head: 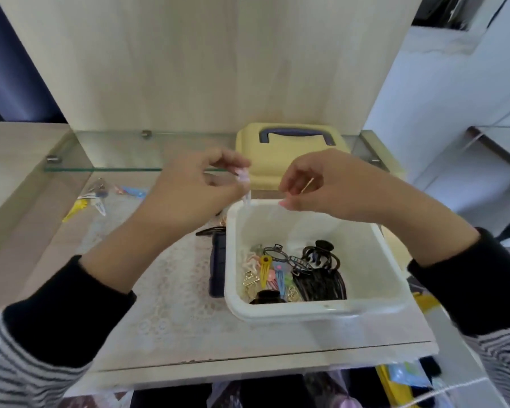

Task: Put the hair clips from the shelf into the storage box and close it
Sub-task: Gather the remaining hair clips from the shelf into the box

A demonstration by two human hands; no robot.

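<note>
A white storage box (389, 269) stands open on the shelf, holding several coloured and black hair clips (295, 272). Over its far left corner my left hand (195, 187) pinches a small pale pink hair clip (244, 184). My right hand (324, 187) hovers over the box's far rim with fingers curled; a thin yellowish sliver shows between them, too small to identify. The yellow lid (289, 154) with a dark blue handle lies behind the box. More hair clips (95, 195) lie on the shelf at the left, under the glass shelf.
A glass shelf (106, 154) juts out above the back of the surface. A dark blue comb-like item (217, 263) and a black clip (209, 231) lie just left of the box. A lace mat covers the shelf. Bags and clutter sit below the front edge.
</note>
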